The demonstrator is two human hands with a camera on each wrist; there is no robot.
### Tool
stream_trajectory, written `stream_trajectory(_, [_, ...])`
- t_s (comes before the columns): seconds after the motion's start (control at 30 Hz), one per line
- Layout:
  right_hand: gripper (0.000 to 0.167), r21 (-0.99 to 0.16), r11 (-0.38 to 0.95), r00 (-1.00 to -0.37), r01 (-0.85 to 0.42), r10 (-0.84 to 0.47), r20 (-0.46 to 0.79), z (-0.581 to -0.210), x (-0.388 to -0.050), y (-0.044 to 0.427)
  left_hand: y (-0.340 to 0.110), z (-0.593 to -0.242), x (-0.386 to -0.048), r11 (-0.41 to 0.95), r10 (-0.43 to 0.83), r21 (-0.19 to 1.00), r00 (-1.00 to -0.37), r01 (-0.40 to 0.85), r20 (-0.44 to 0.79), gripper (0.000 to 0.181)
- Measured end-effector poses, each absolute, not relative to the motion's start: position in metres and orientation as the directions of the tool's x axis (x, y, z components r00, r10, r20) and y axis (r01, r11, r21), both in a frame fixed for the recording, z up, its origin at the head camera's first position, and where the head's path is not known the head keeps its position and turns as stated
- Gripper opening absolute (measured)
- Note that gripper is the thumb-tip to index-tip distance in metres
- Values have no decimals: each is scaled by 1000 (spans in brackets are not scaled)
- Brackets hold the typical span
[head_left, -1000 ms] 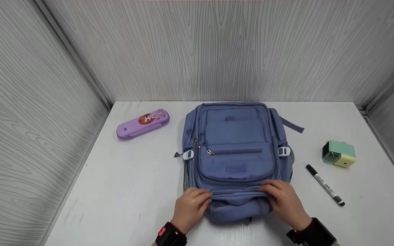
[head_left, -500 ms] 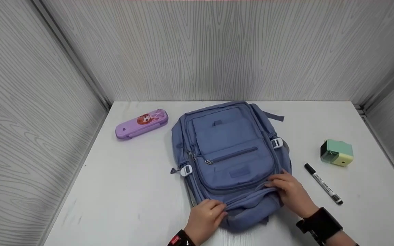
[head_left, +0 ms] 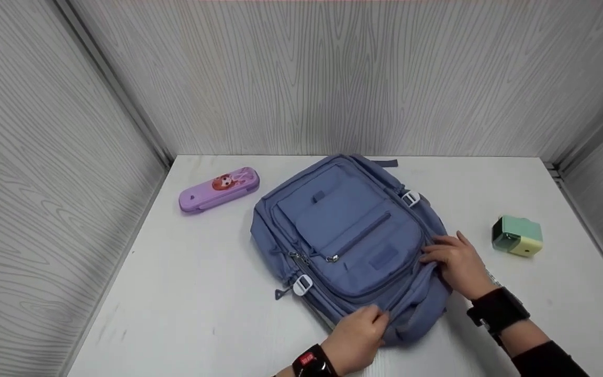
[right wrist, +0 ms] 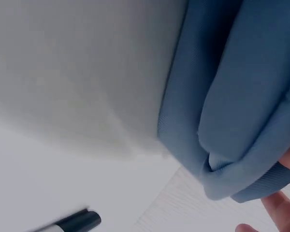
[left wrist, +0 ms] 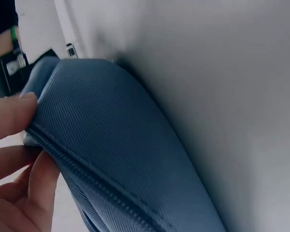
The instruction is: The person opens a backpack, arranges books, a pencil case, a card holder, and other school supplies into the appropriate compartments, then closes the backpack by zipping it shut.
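A blue backpack (head_left: 348, 225) lies on the table, turned so its top points to the far left in the head view. My left hand (head_left: 356, 340) pinches the fabric at its near end. In the left wrist view, the thumb and fingers (left wrist: 41, 179) hold the cloth beside a zipper (left wrist: 101, 179). At the bag's lower right, my right hand (head_left: 461, 267) grips a fold of fabric. The right wrist view shows that fold (right wrist: 246, 96) bunched, with only some fingertips in sight.
A purple pencil case (head_left: 219, 190) lies on the white table (head_left: 191, 293) at the far left. A green and yellow pencil sharpener (head_left: 517, 235) sits at the right. A black-capped marker (right wrist: 79, 221) lies near my right hand, mostly hidden in the head view. Grey panels stand around the table.
Both hands have turned the backpack counter-clockwise, its top swinging left. My left hand has moved right, and my right hand has moved up and to the right, now covering the marker.
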State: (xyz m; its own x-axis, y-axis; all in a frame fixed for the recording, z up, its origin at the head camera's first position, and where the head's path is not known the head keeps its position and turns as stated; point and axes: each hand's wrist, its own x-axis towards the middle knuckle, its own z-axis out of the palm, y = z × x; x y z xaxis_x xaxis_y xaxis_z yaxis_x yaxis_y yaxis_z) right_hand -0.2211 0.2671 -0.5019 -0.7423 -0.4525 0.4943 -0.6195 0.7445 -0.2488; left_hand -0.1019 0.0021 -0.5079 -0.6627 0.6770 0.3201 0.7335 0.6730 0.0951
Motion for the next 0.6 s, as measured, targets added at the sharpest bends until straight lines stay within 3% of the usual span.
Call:
stream_trajectory(0.17, [43, -159, 783, -749, -602, -484, 453, -497, -234, 271, 24, -505, -107, 682, 691, 91, -680, 726, 245, 46])
stream_trajectory(0.33, [43, -141, 815, -789, -562, -478, 385, -494, -244, 271, 43, -501, -112, 712, 681, 76, -713, 698, 170, 47])
stream_trajectory(0.6, [35, -137, 849, -840, -511, -458, 293, -487, -261, 268, 71, -503, -120, 766, 635, -19, -752, 643, 175, 53])
